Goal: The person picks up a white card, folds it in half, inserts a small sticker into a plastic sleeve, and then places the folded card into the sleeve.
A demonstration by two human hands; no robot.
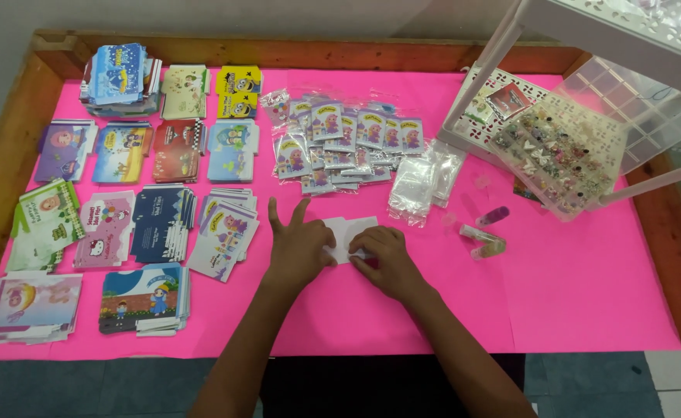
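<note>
Both hands rest on a small white folded card (348, 234) that lies flat on the pink paper sheet covering the wooden-rimmed bench (557, 302), near the middle of its near half. The left hand (300, 246) presses down on the card's left edge with its fingers (274, 217) spread and released, grasping nothing. The right hand (387, 259) lies on the card's near right corner with its fingers curled, pinching the card's edge.

Left of the hands, stacks of colourful printed cardboard cards (158, 223) sit in rows reaching to the far left corner. Just beyond the card, a spread of small clear plastic packets with purple printed inserts (340, 139) lies beside a heap of empty clear plastic bags (418, 182). To the right, two small glitter vials (486, 232) lie on the pink sheet. Far right, a clear plastic compartment box of small trinkets (565, 155) stands under a white lattice rack (627, 31).
</note>
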